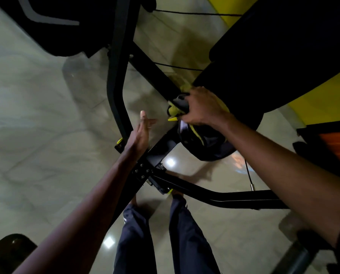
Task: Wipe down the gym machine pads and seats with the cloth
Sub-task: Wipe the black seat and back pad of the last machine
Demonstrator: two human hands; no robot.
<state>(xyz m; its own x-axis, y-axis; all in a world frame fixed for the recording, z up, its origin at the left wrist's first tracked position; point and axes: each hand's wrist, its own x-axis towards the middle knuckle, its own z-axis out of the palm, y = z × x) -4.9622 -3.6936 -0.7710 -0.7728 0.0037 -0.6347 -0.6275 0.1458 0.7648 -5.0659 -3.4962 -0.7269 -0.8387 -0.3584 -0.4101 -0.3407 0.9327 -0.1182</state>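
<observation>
Under black pad (244, 84), right hand (201, 106), crumpled cloth (174, 111)

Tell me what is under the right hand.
A yellow cloth is bunched under the right hand, by the edge of the black pad. The hand covers most of the cloth and whatever surface lies beneath it.

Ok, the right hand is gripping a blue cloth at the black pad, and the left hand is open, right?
The cloth is yellow, not blue; the head view shows it. The right hand does grip it at the black pad, and the left hand is open.
</observation>
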